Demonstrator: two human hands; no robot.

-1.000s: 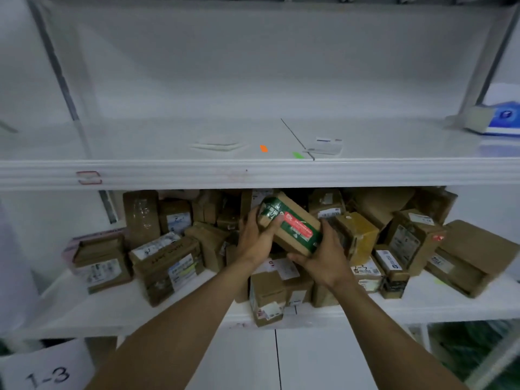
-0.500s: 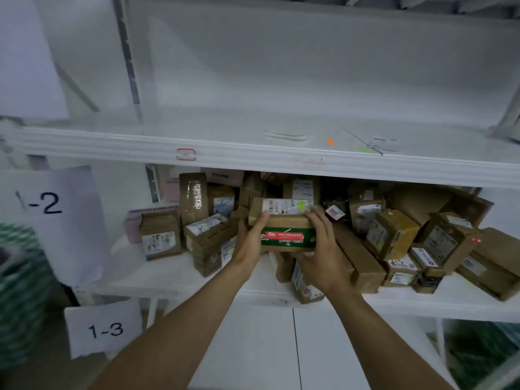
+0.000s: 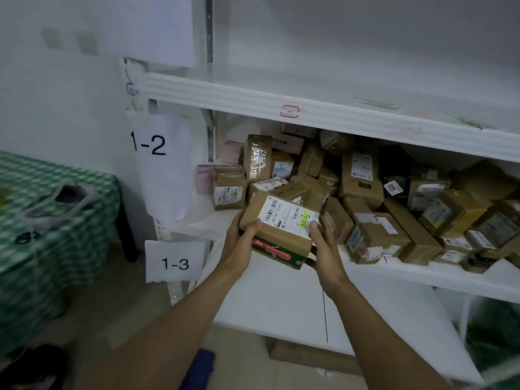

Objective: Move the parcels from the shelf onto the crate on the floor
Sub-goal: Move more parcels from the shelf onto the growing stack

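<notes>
Two hands are holding one brown box (image 3: 277,223) by its ends. The left hand (image 3: 239,246) is gripping the left end, with its thumb on top and its fingers curling under. The right hand (image 3: 325,249) is gripping the right end. Its thumb is pressing on the white label, and its other fingers are hiding behind the box.

The box is tilting, and its red and green side is facing the person. It is hanging in the air at the front edge of the lower shelf (image 3: 422,278), close to the shelf's left end.

Many more boxes (image 3: 365,190) are crowding the shelf behind it and to the right, some reaching almost to the edge. The upper shelf (image 3: 239,98) is running low over the pile, leaving little room above it.

Off to the left, a table (image 3: 56,192) with a green checked cloth is standing well apart from the shelves. Bare floor (image 3: 135,299) is showing between the two.
</notes>
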